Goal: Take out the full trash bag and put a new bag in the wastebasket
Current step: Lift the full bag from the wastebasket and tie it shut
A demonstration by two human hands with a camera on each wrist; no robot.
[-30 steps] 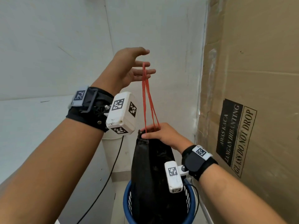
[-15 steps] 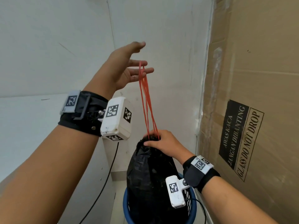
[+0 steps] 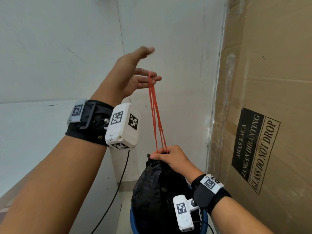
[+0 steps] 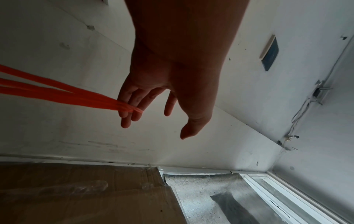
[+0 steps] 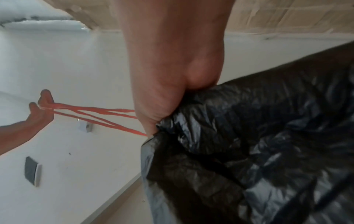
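Slipping off looks likeliest — the thin red drawstring loops [image 3: 156,115] hang only over the straight, released fingers [image 3: 154,78] of the left hand [image 3: 135,76], while the right hand [image 3: 170,157] clenches the crinkled black plastic trash bag [image 3: 155,191] at its neck, half-lifted from the round blue wastebasket [image 3: 204,218] — so it could drop back.

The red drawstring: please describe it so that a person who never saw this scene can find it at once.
Beside the tall cardboard box, a black trash bag stands in a blue wastebasket. From its gathered neck, gripped by the right hand, the red drawstring runs up to the left hand. It is the only red thing here.
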